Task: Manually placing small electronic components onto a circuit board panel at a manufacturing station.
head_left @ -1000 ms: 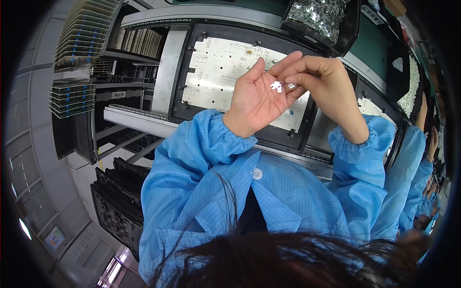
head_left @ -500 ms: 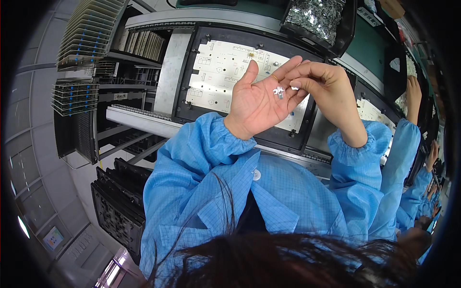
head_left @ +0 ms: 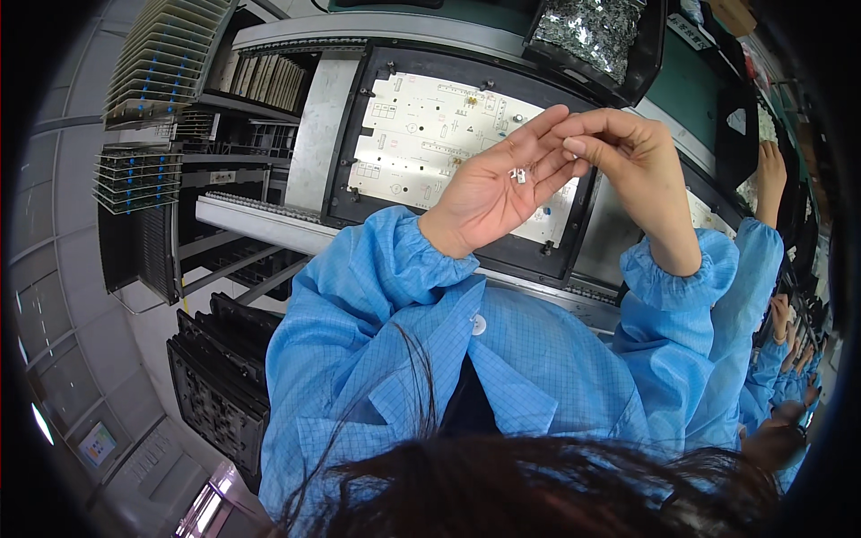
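My left hand (head_left: 484,193) is held palm up over a board, its fingers stretched out and slightly cupped. A few small silvery metal pieces (head_left: 517,176) rest in the palm. Thumb and forefinger of my right hand (head_left: 628,152) are pinched together beside the left fingertips. A small bright silvery piece shows at that pinch, mostly hidden by the fingers. Beneath both hands lies a cream circuit board (head_left: 399,134) with a few components standing on it. It sits in a black carrier frame (head_left: 350,211); my hands cover part of its right side.
A black bin (head_left: 647,54) of silvery metal pieces (head_left: 587,36) stands beyond the board. Metal rails (head_left: 269,224) run along the line. Racks of stacked boards (head_left: 166,58) are at the left, with black carriers (head_left: 220,394) below. At the right, a co-worker's hand (head_left: 769,175) reaches over another bin.
My right hand has shifted a little to the right, and its pinched piece is now less visible. The pieces in my left palm lie differently, and that hand has tilted slightly.
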`<state>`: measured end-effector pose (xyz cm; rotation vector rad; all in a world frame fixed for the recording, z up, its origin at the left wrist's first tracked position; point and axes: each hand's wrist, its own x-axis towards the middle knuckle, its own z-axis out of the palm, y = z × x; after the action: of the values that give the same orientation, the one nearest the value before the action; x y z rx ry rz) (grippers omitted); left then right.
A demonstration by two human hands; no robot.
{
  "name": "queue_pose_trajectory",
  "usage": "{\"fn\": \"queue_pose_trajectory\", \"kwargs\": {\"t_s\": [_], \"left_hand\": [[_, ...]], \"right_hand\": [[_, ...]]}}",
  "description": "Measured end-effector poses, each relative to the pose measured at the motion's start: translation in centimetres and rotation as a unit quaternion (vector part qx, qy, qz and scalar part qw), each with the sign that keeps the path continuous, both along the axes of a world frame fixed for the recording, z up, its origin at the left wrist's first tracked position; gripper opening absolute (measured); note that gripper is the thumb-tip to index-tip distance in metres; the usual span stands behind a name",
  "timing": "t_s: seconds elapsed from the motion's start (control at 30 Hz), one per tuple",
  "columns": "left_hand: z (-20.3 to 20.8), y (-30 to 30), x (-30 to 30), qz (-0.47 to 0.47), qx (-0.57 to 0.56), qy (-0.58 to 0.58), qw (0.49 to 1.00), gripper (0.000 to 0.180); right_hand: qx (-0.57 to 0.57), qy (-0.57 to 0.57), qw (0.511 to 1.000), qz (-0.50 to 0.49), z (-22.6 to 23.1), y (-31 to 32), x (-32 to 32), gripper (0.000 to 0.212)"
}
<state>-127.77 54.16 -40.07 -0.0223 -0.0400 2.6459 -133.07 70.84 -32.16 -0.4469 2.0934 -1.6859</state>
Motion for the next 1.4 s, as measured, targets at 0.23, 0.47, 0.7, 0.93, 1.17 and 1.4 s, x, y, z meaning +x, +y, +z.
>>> {"fn": "queue_pose_trajectory", "kwargs": {"t_s": [0.23,0.47,0.7,0.93,1.17,1.4], "left_hand": [[0.4,-0.4,0.0,-0.010,-0.124,0.013,0.992,0.049],[0.0,-0.8,0.1,-0.038,0.046,-0.035,0.998,0.057],[1.4,-1.0,1.1,-0.015,-0.022,-0.096,0.995,0.062],[1.3,-0.9,1.2,-0.009,0.000,-0.106,0.994,0.062],[0.4,-1.2,1.1,-0.010,0.115,-0.108,0.987,0.065],[0.8,-1.4,0.9,0.000,0.079,-0.100,0.992,0.063]], "right_hand": [[0.026,0.018,0.999,0.007,0.5,0.3,0.0,0.015],[0.092,0.089,0.989,0.075,0.8,-0.7,0.8,0.026],[0.135,0.135,0.981,0.045,-1.0,-0.4,0.2,0.029],[0.046,0.055,0.997,0.018,-1.7,-0.1,0.0,0.027],[0.034,0.012,0.999,0.017,-1.6,0.1,-0.5,0.022],[0.050,0.169,0.982,-0.073,-3.0,1.4,-6.0,0.023]]}}
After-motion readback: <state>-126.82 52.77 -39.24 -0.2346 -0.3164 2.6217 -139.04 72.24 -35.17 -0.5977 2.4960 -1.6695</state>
